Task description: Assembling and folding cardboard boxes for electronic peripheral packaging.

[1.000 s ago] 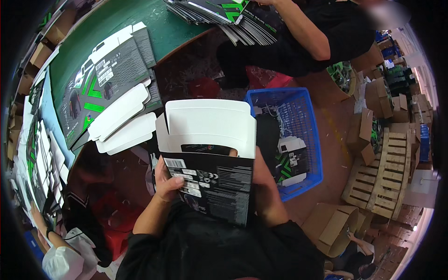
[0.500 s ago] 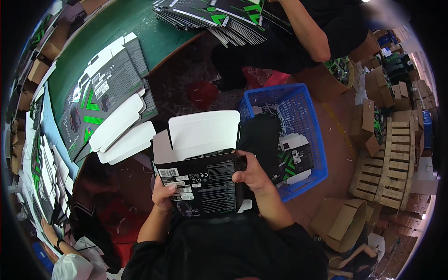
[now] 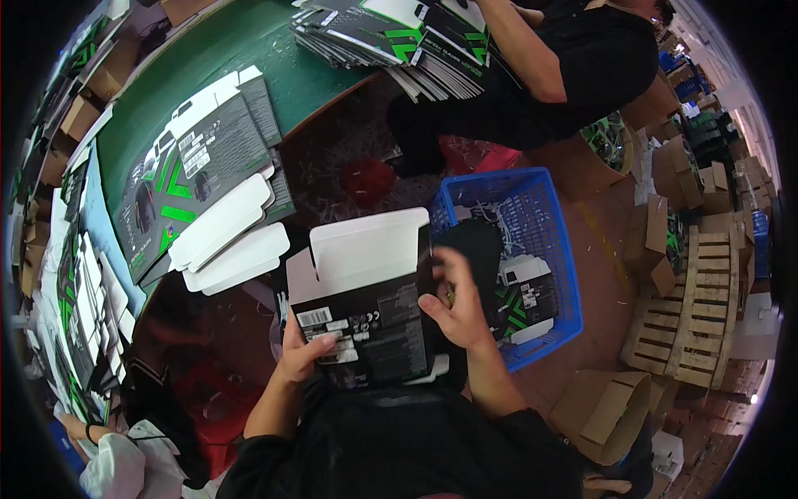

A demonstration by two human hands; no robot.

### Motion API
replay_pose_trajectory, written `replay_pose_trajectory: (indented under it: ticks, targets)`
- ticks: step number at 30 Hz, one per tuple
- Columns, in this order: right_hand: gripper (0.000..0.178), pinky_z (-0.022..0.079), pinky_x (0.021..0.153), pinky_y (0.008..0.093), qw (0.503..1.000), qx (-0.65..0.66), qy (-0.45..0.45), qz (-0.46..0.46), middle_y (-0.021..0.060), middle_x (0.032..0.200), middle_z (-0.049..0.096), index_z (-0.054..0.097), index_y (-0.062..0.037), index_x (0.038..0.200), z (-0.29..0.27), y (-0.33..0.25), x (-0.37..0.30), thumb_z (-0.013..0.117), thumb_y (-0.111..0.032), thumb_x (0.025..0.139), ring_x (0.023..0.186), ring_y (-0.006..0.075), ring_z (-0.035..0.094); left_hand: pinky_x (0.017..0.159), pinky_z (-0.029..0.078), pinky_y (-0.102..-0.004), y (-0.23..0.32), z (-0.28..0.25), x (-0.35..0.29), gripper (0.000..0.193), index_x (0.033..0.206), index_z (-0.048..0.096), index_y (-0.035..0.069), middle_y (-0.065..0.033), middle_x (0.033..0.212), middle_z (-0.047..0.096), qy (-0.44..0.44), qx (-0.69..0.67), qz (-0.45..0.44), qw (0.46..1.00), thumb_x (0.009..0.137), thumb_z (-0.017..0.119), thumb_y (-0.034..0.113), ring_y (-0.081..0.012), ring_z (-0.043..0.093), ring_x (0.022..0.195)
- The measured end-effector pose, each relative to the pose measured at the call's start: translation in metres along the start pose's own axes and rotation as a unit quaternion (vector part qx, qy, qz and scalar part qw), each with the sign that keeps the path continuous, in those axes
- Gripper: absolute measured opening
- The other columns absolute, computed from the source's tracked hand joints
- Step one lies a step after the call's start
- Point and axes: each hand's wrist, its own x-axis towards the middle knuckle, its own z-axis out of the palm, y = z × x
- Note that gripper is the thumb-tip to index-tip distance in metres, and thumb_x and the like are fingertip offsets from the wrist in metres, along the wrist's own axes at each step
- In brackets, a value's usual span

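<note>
Black-and-white printed carton [image 3: 366,308], half erected, white top flaps standing open toward the counter edge, is held upright over the person's lap. Left hand [image 3: 303,353]: closed on the carton's lower left corner, thumb across the label panel. Right hand [image 3: 455,309]: open, fingers spread, palm pressing the carton's right side wall; it grips nothing.

Nearby items: blue plastic basket [image 3: 555,249] just right of the carton, holding finished boxes and paper shreds; stack of flat carton blanks [image 3: 204,179] on the green counter [image 3: 274,58]; second fanned stack [image 3: 391,33] at the far edge, under another person's arm [image 3: 524,58]; cardboard boxes and a wooden pallet [image 3: 694,299] on the floor at right.

Risks, as judged: with only one hand clamped, the carton could twist out of square or slip toward the lap. Pressure from the open right palm could crease the side panel. The raised white flaps could bend or catch on the basket rim. Overhanging blanks at the counter edge could slide off if knocked.
</note>
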Motion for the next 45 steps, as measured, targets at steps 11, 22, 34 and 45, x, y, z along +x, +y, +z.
replay_pose_trajectory:
  ticks: [11,22,34,45]
  targets:
    - [0.026,0.039,0.063,0.0276,0.971,-0.085,-0.075,-0.209,0.018,0.125,0.053,0.067,-0.0018,0.075,0.002,0.034,0.03,0.082,-0.023,0.076,0.07,0.0123,0.047,0.087,0.042,-0.0333,-0.004,-0.006,0.039,0.042,0.114,0.049,0.002,-0.0148,0.11,0.049,-0.074,0.311,0.105,0.942,0.087,0.067,0.029,-0.0226,0.05,0.101]
    - [0.042,0.038,0.062,0.0192,0.973,0.136,-0.001,-0.188,0.0122,0.109,0.064,0.053,-0.0024,0.11,0.042,0.059,0.031,0.081,-0.019,0.084,0.072,0.0065,0.048,0.102,0.042,-0.0413,-0.028,0.011,0.04,0.019,0.099,0.062,-0.001,-0.0252,0.126,0.056,0.083,0.104,0.276,0.952,0.096,0.055,0.017,-0.0313,0.056,0.118]
    - [0.018,0.047,0.089,0.0294,0.998,0.037,-0.043,-0.035,0.0153,0.109,0.067,0.065,0.0039,0.103,0.043,0.017,0.025,0.061,0.0,0.087,0.1,0.0191,0.063,0.1,0.043,-0.0394,-0.014,0.023,0.027,0.027,0.108,0.063,-0.004,-0.015,0.112,0.06,0.147,0.135,0.167,0.966,0.089,0.06,0.015,-0.0265,0.059,0.106]
    - [0.016,0.045,0.091,0.0342,0.987,0.1,-0.114,-0.057,0.0189,0.107,0.067,0.07,0.004,0.097,0.038,0.041,0.02,0.064,-0.006,0.086,0.1,0.0241,0.061,0.094,0.048,-0.0443,-0.041,-0.018,0.017,0.039,0.1,0.074,-0.003,-0.0188,0.107,0.065,0.034,0.241,0.314,0.918,0.099,0.054,0.031,-0.0333,0.06,0.106]
